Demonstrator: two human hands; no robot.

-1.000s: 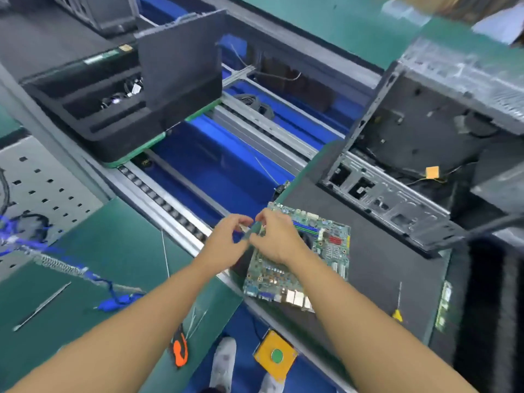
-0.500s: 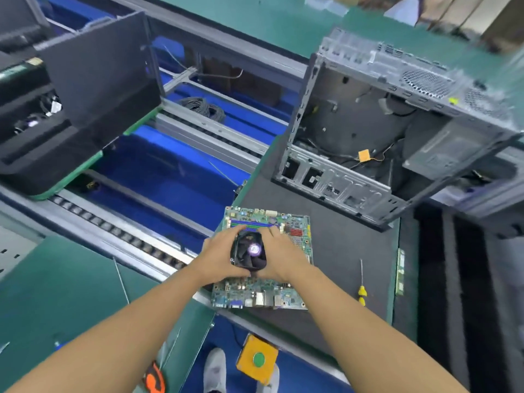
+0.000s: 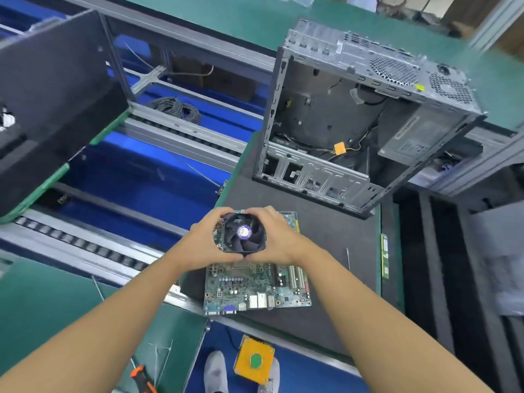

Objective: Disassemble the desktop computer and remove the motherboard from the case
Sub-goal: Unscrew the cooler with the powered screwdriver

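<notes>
left hand and right hand both curl round the cooler fan over the motherboard, which lies out of the case at the bench's near edge; a crooked pull could drag it off that edge or strain its socket

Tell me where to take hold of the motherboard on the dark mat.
Its thin left and right edges, one grip from each side, I'd say: the motherboard lies flat, its face crowded with parts, ports lining the near edge, the fan over its far half.
</notes>
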